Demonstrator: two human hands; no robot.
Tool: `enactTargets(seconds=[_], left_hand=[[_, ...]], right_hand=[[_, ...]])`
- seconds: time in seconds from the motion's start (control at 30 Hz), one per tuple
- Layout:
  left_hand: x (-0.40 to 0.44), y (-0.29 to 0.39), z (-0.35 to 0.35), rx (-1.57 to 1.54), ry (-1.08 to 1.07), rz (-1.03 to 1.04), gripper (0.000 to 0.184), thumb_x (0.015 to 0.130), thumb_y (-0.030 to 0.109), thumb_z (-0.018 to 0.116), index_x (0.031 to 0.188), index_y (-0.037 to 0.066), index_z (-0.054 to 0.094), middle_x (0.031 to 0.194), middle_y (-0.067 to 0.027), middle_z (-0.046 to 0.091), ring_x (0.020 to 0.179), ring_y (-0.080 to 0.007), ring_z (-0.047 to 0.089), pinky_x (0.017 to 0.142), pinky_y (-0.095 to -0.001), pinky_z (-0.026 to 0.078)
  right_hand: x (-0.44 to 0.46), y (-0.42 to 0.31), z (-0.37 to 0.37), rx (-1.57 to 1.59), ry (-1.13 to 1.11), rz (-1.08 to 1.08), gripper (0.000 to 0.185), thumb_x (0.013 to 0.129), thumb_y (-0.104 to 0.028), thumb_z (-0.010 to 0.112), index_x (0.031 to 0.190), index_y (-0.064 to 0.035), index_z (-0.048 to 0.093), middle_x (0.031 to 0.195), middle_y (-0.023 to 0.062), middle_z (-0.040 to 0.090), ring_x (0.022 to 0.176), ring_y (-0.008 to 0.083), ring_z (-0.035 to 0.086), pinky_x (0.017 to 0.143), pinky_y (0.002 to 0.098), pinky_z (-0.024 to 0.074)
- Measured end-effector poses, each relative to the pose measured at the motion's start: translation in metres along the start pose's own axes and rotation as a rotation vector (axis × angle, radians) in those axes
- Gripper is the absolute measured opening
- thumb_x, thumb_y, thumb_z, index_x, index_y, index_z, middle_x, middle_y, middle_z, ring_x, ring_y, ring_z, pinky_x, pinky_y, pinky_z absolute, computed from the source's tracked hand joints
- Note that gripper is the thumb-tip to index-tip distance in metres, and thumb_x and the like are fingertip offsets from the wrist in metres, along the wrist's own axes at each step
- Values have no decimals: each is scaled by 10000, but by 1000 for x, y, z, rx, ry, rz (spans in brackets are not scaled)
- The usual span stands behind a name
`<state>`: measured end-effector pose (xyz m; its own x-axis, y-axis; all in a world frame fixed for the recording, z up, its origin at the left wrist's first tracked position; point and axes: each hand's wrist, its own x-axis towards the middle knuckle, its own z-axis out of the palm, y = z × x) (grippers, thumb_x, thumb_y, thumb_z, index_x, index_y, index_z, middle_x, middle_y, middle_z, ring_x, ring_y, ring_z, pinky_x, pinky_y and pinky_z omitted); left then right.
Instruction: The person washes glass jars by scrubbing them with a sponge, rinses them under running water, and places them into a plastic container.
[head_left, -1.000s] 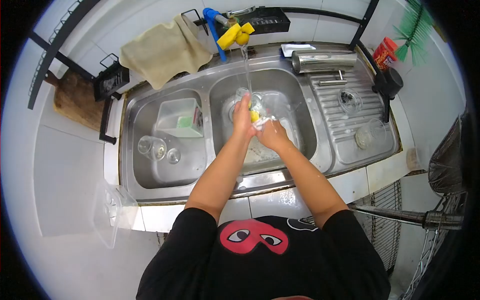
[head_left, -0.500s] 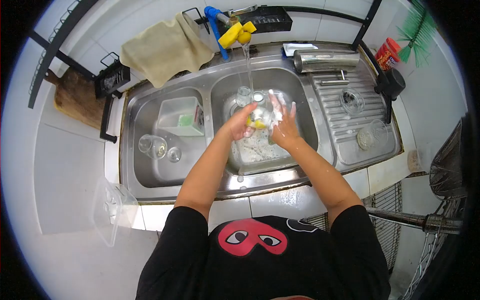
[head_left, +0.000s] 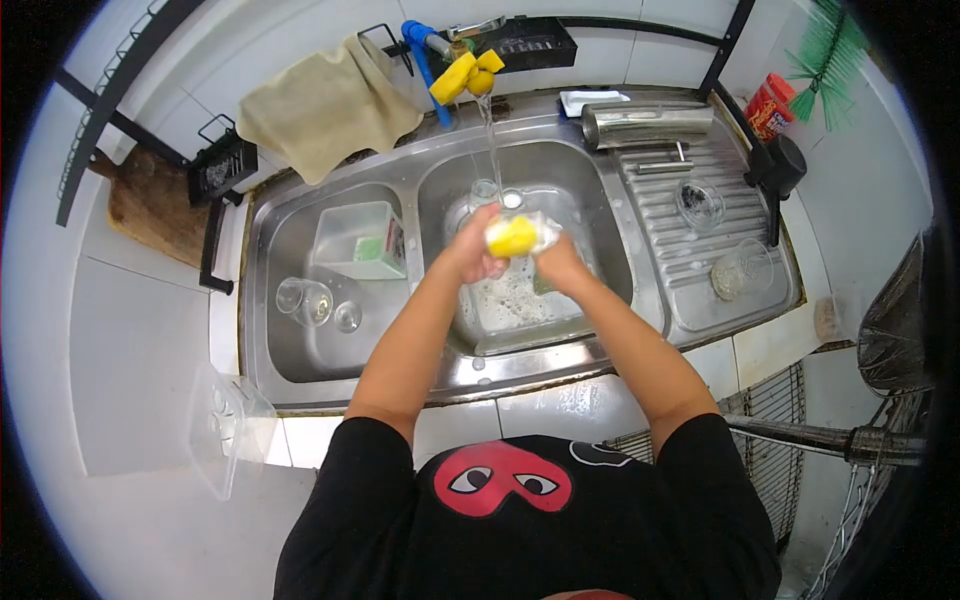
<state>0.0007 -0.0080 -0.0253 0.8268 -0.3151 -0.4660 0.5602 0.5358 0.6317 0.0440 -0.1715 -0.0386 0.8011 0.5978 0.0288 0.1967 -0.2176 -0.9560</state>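
My left hand (head_left: 474, 252) is closed around a small yellow-and-white thing (head_left: 513, 238) with foam on it, held over the right sink basin (head_left: 445, 185). Its exact kind is blurred. Against its right end is my right hand (head_left: 562, 262), the fingers hidden in or behind the foamy white part. A greenish patch (head_left: 543, 285) shows just below that hand. Water (head_left: 491, 140) runs from the tap (head_left: 465, 75) down behind my hands. Beyond them a clear glass (head_left: 484, 190) and a small round white-topped item (head_left: 512, 199) stand in the basin. Sudsy water (head_left: 515, 300) lies beneath.
The left basin holds a clear plastic box (head_left: 362, 240) and glassware (head_left: 305, 302). On the drainboard (head_left: 665, 255) are a metal cylinder (head_left: 650, 125), a glass bowl (head_left: 700, 205) and a glass (head_left: 742, 270). A cloth (head_left: 330, 110) hangs at the back left.
My right hand's spread, foamy fingers have closed in against the thing in my left hand. That thing has turned, its yellow side now facing up. The view has shifted slightly.
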Motion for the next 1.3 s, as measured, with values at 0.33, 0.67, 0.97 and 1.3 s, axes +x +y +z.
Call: enactTargets(seconds=[0.33, 0.67, 0.97, 1.3], left_hand=[[-25, -6, 7, 563, -33, 418, 528, 704, 70, 653, 1136, 93, 351, 903, -78, 535, 641, -173, 553, 506, -283, 453], [-25, 2, 17, 1675, 65, 1153, 618, 544, -20, 694, 1101, 65, 441, 1077, -164, 495, 999, -349, 496, 867, -386, 407], [-13, 13, 28, 1784, 83, 594, 526, 529, 91, 704, 1018, 69, 513, 1020, -136, 555, 1009, -323, 500, 844, -373, 412], [22, -21, 8, 1558, 130, 991, 605, 547, 196, 722, 1099, 70, 509, 966, -140, 559, 876, -338, 524, 815, -385, 425]], right_hand=[[0, 19, -1, -358, -29, -203, 445, 730, -24, 503, 1171, -82, 505, 1324, 126, 353, 1235, 349, 295, 958, 563, 235], [-10, -11, -11, 492, -174, 525, 334, 786, -110, 500, 1116, -58, 496, 991, 62, 535, 850, 183, 520, 692, 330, 445], [-19, -2, 5, -827, 125, -434, 282, 710, -135, 566, 975, -40, 569, 1047, 184, 542, 982, 352, 513, 793, 377, 433], [-5, 13, -24, 220, -108, 289, 283, 758, -188, 631, 979, -16, 592, 814, 93, 612, 710, 175, 589, 633, 305, 463]])
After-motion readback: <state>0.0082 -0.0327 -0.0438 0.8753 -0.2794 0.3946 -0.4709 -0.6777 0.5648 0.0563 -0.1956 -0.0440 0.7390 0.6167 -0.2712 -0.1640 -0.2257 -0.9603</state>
